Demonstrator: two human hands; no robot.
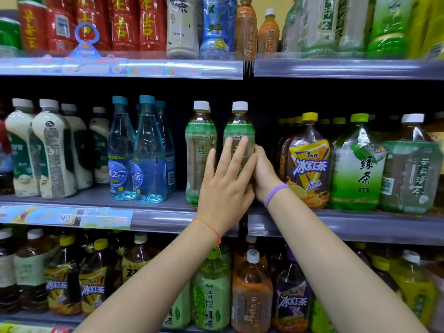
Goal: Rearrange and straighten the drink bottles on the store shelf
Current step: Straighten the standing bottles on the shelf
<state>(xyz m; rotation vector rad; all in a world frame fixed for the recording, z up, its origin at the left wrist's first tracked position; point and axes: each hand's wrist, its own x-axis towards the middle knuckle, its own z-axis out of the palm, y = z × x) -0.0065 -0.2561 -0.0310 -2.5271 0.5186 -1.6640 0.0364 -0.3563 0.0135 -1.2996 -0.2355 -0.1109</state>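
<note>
A green-labelled tea bottle with a white cap (239, 121) stands upright on the middle shelf (168, 216). My right hand (263, 173) grips its right side, fingers curled round the body. My left hand (227, 179) lies flat against its front with straight, spread fingers. A second bottle of the same kind (199, 150) stands upright just to the left, a small gap between them. The lower half of the held bottle is hidden by my hands.
Left of the pair stand blue water bottles (137, 152) and white milk-tea bottles (50, 150). Right of it stand large iced-tea (310, 162) and green-tea bottles (358, 164). A dark gap lies behind the two green bottles. Shelves above and below are full.
</note>
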